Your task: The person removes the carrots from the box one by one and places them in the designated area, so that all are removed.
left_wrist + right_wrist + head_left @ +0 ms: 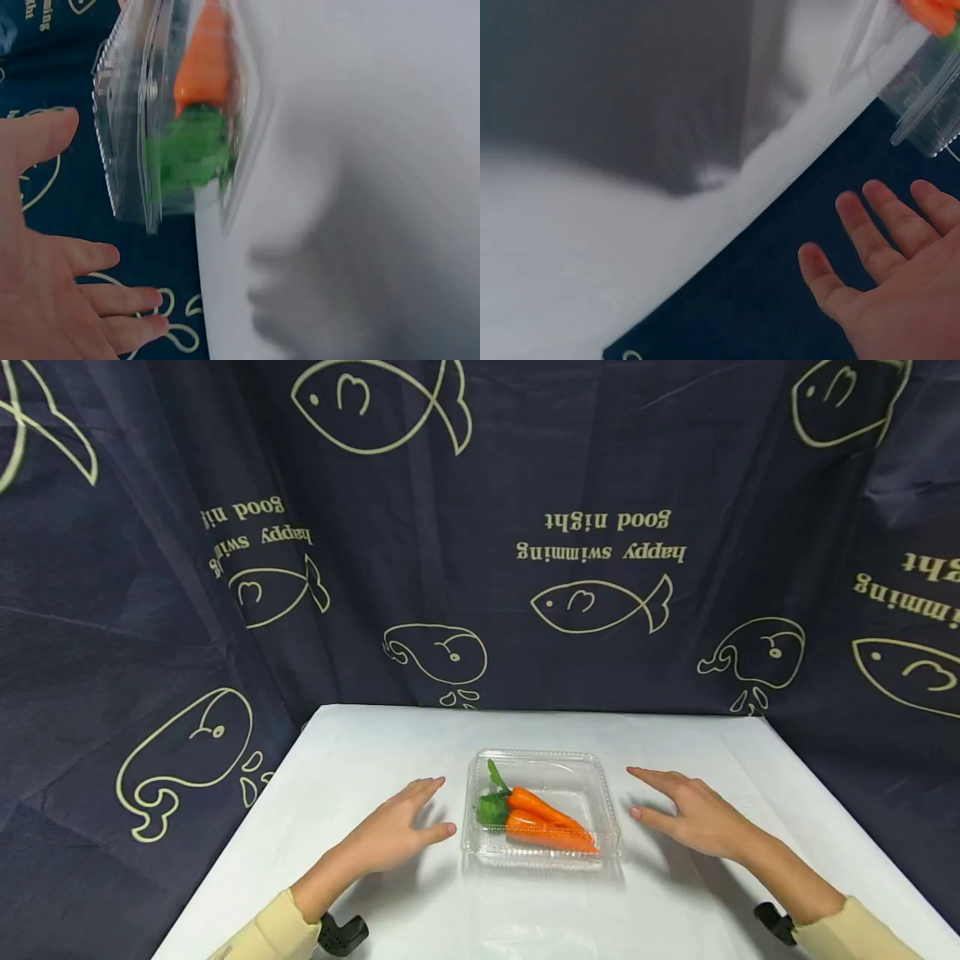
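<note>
A clear plastic clamshell box [592, 777] sits on the white table between my two hands, its lid down. Inside lie two orange carrots [540, 810], their green tops [492, 810] toward the left wall. My left hand [397, 831] is just left of the box, fingers extended, thumb toward its side, a gap between. On the other side my right hand [693, 814] hovers apart from the box's right wall, fingers spread and holding nothing. The left wrist view shows the box's side and the green leaves [191, 150] close to the left fingers.
The white table [375, 743] ends at a dark blue curtain [480, 568] printed with fish and whales, which stands behind it and along both sides. Black wrist straps with cameras [343, 935] sit below both hands.
</note>
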`<state>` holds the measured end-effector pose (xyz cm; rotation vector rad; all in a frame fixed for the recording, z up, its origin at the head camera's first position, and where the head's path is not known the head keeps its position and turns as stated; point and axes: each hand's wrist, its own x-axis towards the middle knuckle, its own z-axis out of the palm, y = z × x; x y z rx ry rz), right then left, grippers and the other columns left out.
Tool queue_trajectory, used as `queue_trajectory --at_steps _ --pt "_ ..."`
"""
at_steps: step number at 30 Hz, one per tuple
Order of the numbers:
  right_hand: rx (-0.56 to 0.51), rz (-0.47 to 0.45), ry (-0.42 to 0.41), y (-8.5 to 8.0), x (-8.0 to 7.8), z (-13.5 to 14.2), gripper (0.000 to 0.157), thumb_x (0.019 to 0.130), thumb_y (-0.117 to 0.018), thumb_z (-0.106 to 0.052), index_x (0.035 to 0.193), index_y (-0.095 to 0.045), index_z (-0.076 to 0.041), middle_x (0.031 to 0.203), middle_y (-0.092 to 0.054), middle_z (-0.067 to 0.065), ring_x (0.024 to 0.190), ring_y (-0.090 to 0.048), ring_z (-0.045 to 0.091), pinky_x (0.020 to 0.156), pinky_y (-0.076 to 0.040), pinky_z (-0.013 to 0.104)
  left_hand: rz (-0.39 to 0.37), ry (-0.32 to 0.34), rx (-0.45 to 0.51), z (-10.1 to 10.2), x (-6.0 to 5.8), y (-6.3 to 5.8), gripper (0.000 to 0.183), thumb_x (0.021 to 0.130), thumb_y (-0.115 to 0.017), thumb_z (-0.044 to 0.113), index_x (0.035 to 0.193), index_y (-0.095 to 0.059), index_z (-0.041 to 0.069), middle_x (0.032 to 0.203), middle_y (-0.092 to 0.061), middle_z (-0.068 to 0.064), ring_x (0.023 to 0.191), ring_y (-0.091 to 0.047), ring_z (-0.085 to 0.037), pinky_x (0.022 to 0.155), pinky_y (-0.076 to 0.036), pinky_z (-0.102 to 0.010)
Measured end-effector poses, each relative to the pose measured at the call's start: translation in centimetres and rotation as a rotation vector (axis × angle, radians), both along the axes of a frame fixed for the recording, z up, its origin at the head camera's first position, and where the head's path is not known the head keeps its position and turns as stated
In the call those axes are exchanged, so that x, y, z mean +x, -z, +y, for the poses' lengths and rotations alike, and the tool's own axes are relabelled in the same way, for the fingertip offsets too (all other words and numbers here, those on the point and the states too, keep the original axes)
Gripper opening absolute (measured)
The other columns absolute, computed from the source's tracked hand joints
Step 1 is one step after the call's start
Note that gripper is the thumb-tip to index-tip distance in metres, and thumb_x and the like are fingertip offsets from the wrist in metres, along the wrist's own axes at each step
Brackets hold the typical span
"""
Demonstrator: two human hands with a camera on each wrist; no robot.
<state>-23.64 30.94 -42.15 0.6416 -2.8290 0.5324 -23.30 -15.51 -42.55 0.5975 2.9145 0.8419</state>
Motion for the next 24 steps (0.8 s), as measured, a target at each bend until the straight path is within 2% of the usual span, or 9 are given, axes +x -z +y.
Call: queue_trajectory --at_steps 3,9,12,16,19,24 --pt "-0.094 -0.056 -0.011 0.1 0.5 -0.3 0.062 0.096 -0.063 -0.05 0.147 -0.053 -0.016 0.141 -0.061 0.0 0.125 -0.06 0.028 0.099 -0.05 0.055 -0.021 -0.01 0.102 0.3 0.5 0.1 0.078 0.092 -0.062 0.061 0.152 -0.045 0.015 0.152 -0.051 -0.007 0.143 -0.043 -0.031 0.116 -0.037 -0.055" --pt "-0.221 -0.069 -0.07 0.8 1.2 -0.9 0.054 0.097 -0.067 -0.035 0.145 -0.055 -0.012 0.131 -0.066 0.001 0.106 -0.066 0.019 0.083 -0.054 0.038 -0.044 0.034 0.215 0.9 1.1 1.1 0.066 0.096 -0.065 0.044 0.147 -0.05 0.006 0.136 -0.064 -0.012 0.134 -0.053 -0.033 0.108 -0.045 -0.056" --pt "-0.265 -0.083 -0.107 1.1 1.5 -1.4 0.052 0.098 -0.067 -0.029 0.144 -0.055 -0.009 0.129 -0.067 0.006 0.102 -0.067 0.018 0.078 -0.054 0.032 -0.078 0.058 0.286 1.2 1.4 1.6 0.065 0.097 -0.065 0.04 0.147 -0.049 0.001 0.134 -0.064 -0.017 0.127 -0.058 -0.034 0.103 -0.05 -0.053" --pt "-0.316 -0.126 -0.133 1.5 1.9 -1.8 0.053 0.097 -0.068 -0.025 0.145 -0.053 -0.008 0.13 -0.065 0.009 0.101 -0.066 0.016 0.073 -0.052 0.027 -0.157 0.052 0.391 1.6 1.6 1.9 0.066 0.098 -0.064 0.034 0.149 -0.043 -0.002 0.135 -0.06 -0.02 0.126 -0.058 -0.035 0.101 -0.052 -0.047" --pt "-0.346 -0.169 -0.15 1.8 2.2 -2.0 0.058 0.096 -0.069 -0.026 0.148 -0.049 -0.007 0.13 -0.064 0.008 0.101 -0.066 0.015 0.07 -0.052 0.025 -0.211 0.041 0.469 2.0 1.9 2.1 0.069 0.097 -0.066 0.028 0.152 -0.037 -0.003 0.139 -0.056 -0.02 0.129 -0.055 -0.036 0.104 -0.051 -0.043" --pt "-0.368 -0.221 -0.179 2.2 2.6 -2.4 0.07 0.093 -0.074 -0.029 0.151 -0.043 -0.007 0.132 -0.061 0.009 0.101 -0.065 0.019 0.067 -0.052 0.024 -0.28 0.056 0.563 2.6 2.3 2.6 0.08 0.094 -0.07 0.025 0.156 -0.026 -0.003 0.15 -0.045 -0.021 0.136 -0.048 -0.039 0.111 -0.045 -0.047"
